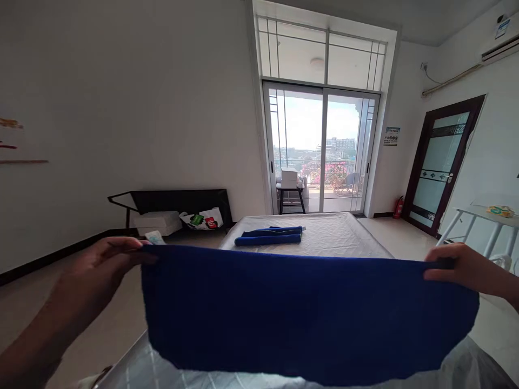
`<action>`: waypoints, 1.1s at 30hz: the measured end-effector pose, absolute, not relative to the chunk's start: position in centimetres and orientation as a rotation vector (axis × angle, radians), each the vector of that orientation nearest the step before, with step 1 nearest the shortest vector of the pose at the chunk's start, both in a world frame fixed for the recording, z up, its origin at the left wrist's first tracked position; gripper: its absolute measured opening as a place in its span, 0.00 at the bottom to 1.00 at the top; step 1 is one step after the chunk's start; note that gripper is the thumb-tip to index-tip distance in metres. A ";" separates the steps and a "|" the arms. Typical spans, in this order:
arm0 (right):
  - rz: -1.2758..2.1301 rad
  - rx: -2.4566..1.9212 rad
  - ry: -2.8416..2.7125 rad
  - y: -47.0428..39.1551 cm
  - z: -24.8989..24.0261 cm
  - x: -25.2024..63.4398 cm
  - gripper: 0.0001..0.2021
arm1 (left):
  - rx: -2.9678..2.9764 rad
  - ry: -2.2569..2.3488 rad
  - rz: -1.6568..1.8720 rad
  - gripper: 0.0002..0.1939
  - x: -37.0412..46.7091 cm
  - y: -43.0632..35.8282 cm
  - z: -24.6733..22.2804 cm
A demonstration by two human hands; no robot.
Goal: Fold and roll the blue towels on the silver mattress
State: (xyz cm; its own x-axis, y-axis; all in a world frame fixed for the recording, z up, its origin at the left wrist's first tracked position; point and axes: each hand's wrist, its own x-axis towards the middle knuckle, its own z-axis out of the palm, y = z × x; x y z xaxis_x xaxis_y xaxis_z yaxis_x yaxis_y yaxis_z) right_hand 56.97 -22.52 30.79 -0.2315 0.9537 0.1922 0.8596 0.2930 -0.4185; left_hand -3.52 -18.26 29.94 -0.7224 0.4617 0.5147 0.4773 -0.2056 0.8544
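Observation:
A dark blue cloth (300, 313) hangs stretched out between my two hands, its top edge nearly level. My left hand (109, 265) pinches the upper left corner, where a small white tag (154, 237) sticks up. At the upper right, the fingers of my right hand (454, 263) are closed on the same edge. Past the cloth, rolled or folded blue cloths (270, 236) lie at the far part of a bed-like surface with a pale cover (332, 232). The hanging cloth hides the middle of that surface.
By the left wall stands a black low frame (182, 200) with white boxes (158, 221) and a printed bag (203, 219). Sliding glass doors (322, 146) are at the back. To the right are a fire extinguisher (398, 207), a dark-framed door (444, 167) and a small table (486, 213).

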 end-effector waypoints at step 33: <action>0.446 -1.627 -1.868 -14.9 9.8 54.8 0.19 | -2.002 -2.368 -0.935 0.16 -8.2 -15.8 6.3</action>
State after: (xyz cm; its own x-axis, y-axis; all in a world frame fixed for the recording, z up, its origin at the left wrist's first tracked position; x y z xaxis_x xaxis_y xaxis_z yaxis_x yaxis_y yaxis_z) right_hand 54.85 -14.88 9.77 -0.0542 0.9725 0.2265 0.7653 0.1862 -0.6161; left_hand -8.21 -15.80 6.26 -0.2327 0.9297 0.2854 0.8738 0.0710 0.4811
